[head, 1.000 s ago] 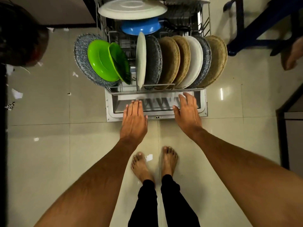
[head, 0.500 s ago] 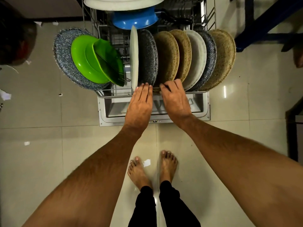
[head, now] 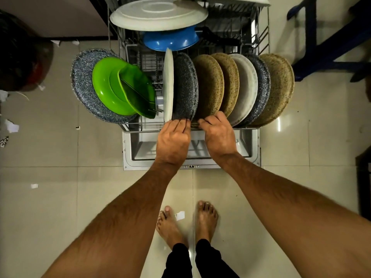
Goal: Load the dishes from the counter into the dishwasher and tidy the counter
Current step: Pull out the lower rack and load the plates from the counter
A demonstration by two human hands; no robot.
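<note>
Both hands, left hand (head: 173, 140) and right hand (head: 218, 135), curl their fingers over the front rail of the lower dish rack (head: 140, 125), below the upright plates.

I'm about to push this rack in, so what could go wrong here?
The speckled grey plate and green bowls overhang the lower rack's left side and may catch on the way in. The left hand and right hand sit at the front rail, under closely packed plate edges.
</note>
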